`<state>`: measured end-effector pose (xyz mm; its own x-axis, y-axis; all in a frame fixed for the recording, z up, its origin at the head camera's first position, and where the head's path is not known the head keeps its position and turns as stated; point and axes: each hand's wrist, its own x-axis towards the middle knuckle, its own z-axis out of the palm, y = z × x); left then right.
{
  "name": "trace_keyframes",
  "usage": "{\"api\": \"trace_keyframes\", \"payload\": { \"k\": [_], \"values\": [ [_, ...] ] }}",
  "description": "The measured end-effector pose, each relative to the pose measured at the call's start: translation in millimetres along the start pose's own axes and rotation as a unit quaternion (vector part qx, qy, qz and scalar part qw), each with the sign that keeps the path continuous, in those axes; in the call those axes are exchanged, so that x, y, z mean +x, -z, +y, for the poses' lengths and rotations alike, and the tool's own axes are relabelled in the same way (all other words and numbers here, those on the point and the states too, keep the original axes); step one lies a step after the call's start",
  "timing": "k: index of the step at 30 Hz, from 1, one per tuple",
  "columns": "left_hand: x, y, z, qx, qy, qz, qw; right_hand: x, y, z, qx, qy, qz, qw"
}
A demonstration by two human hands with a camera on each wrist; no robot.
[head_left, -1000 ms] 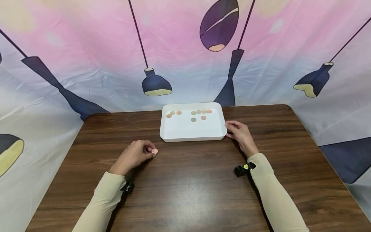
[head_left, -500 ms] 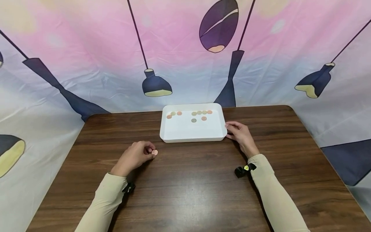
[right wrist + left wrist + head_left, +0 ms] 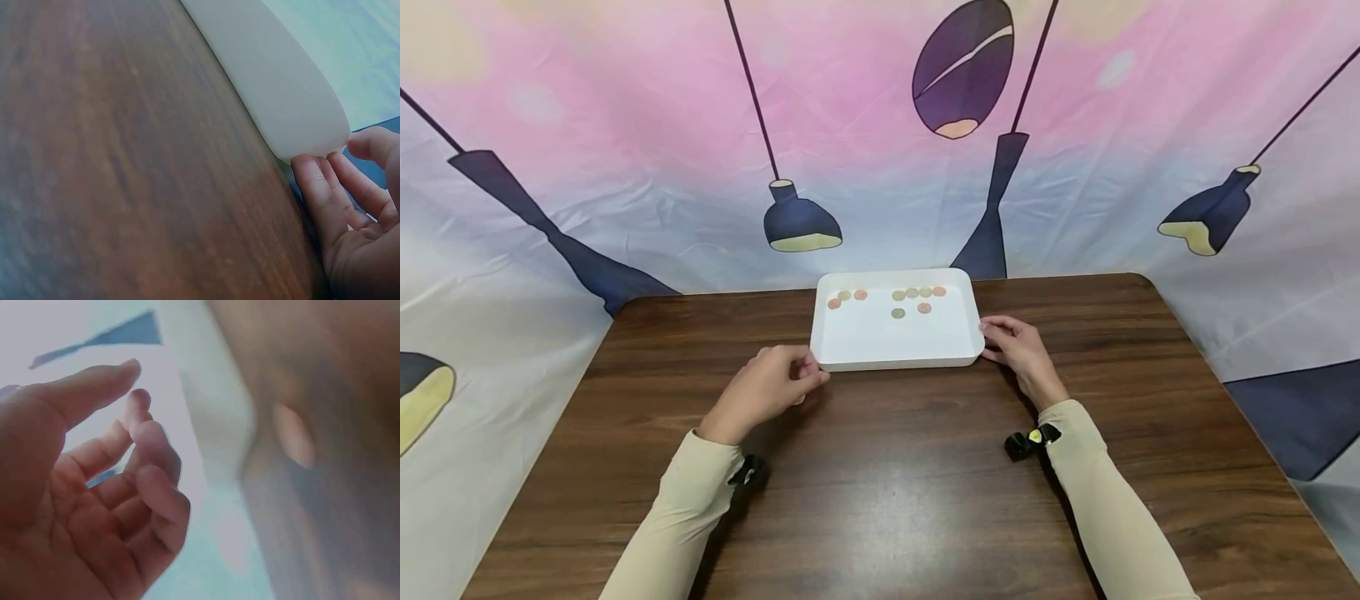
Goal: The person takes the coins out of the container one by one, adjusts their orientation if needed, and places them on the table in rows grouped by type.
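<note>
left hand (image 3: 767,390) fingers loosely curled, grasping nothing visible, beside white rectangular plastic tray (image 3: 895,357) corner | right hand (image 3: 1021,350) fingers relaxed, touching tray's right corner | forearms over brown wooden worktop (image 3: 887,483)

Smooth white plastic tray (image 3: 895,337), glossy wood-grain table (image 3: 887,492)

White tray (image 3: 865,354), copper and gold-toned coins (image 3: 898,302), dark wood-grain table (image 3: 887,492), pink backdrop (image 3: 850,108) with navy lamps
</note>
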<state>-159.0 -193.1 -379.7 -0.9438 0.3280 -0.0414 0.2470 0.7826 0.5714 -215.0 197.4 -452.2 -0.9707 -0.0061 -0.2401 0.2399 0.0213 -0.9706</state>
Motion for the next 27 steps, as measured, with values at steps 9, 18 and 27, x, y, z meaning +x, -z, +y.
{"api": "trace_keyframes", "payload": {
  "k": [9, 18, 27],
  "values": [
    [49.5, -13.7, 40.8, -0.035, -0.080, 0.030, 0.9957, -2, -4, 4, 0.006, 0.000, 0.003, 1.000],
    [93.1, -42.6, 54.8, -0.066, -0.030, 0.003, 0.9974, -5, 2, 4, 0.011, 0.008, 0.012, 1.000],
    [114.5, -65.8, 52.5, -0.086, 0.057, 0.013, 0.9946, -1, -2, 4, 0.003, 0.005, 0.008, 1.000]
  ]
}}
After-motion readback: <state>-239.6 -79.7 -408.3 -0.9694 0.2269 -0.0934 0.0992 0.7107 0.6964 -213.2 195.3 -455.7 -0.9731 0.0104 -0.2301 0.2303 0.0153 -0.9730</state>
